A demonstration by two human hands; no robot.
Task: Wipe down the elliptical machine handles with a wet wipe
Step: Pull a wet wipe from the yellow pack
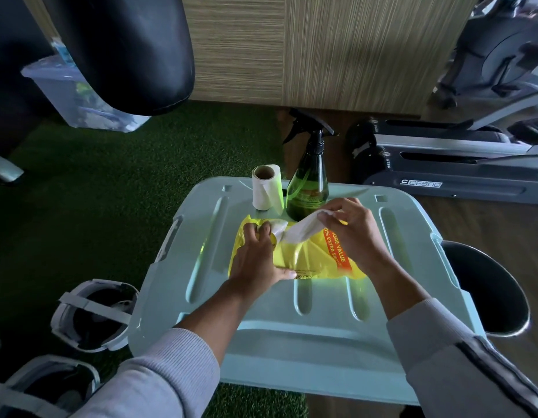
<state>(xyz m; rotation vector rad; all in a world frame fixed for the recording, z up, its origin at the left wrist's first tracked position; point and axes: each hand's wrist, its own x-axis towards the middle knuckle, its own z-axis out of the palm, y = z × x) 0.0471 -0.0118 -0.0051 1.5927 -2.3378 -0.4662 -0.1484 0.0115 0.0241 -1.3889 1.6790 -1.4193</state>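
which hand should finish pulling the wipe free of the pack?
Right. The right hand already pinches the wet wipe, which is partly drawn out of the yellow pack. The left hand presses the pack down on the bin lid, so it is likely best kept there as the anchor.

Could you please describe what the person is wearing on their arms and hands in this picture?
Both hands, left hand and right hand, are bare, with no gloves. Each arm wears a light grey ribbed sleeve pushed back from the wrist. The right sleeve carries a dark stripe along its length.
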